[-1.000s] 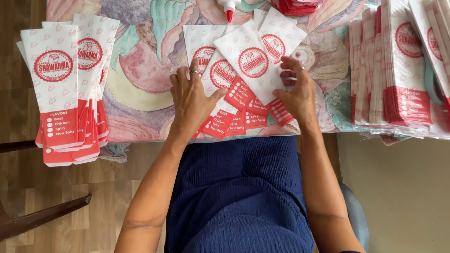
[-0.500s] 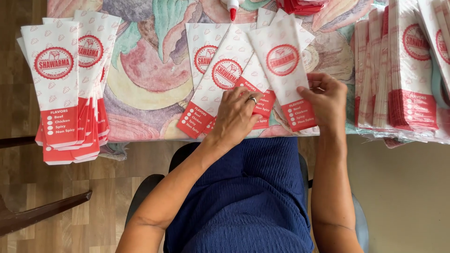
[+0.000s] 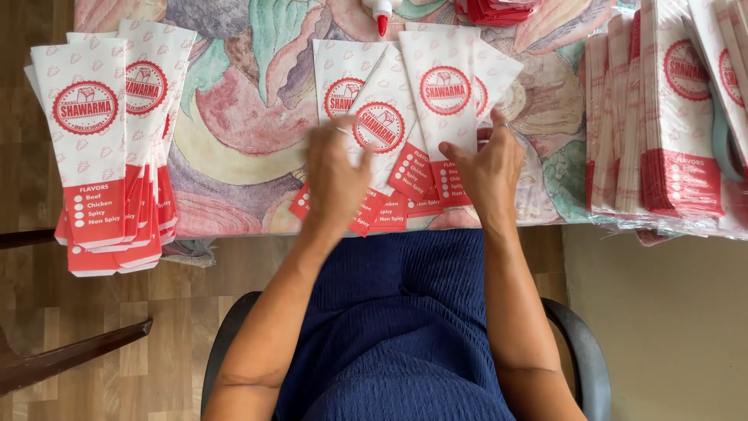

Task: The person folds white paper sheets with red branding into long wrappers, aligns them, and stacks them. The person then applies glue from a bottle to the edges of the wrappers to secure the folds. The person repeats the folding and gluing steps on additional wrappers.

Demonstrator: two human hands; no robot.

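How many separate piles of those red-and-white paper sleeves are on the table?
3: a fanned stack at the left edge, a loose spread under both hands in the middle, and upright bundles at the right. More may lie out of frame.

Matt white-and-red paper sleeves (image 3: 436, 125) lie on a smooth printed floral tablecloth (image 3: 241, 132) (slight sheen); brown wood-plank floor (image 3: 117, 343) looks glossy.

Both forearms reach forward from the lap, elbows bent and tucked near the body. Left hand (image 3: 335, 178) is palm down, fingers loosely spread, a bit blurred. Right hand (image 3: 488, 166) sits just beside it, palm down too, fingers extended, thumb angled toward the left hand.
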